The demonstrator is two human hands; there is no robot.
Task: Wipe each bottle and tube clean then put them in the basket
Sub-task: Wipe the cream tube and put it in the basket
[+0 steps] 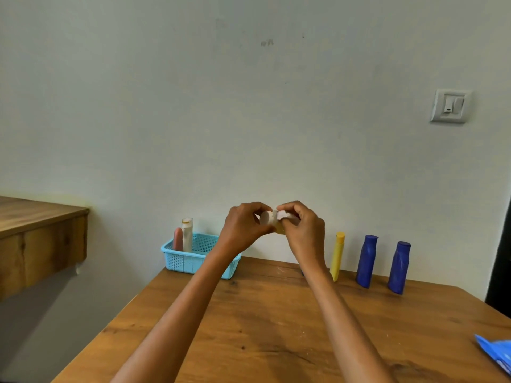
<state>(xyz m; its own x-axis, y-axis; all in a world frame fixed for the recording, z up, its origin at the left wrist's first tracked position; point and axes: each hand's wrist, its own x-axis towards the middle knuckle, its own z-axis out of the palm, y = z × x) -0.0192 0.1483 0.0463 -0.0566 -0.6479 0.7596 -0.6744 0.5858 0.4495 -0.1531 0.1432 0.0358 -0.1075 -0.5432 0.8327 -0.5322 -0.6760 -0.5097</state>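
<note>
Both hands are raised above the table's far side, holding a small pale tube (267, 218) with a white cap end. My left hand (243, 230) grips the tube's cap end. My right hand (302, 230) pinches a white wipe (284, 215) against the tube's other end. A light blue basket (190, 259) stands at the back left and holds a pink tube (178, 239) and a white tube (187, 233), both upright. A yellow tube (338, 255) and two blue bottles (366, 261) (399, 268) stand by the wall on the right.
The wooden table (276, 327) meets the wall at its far edge. A blue packet (496, 352) lies at the right edge. A wooden shelf (41, 236) juts out on the left, and a wall switch (450, 105) sits up on the right.
</note>
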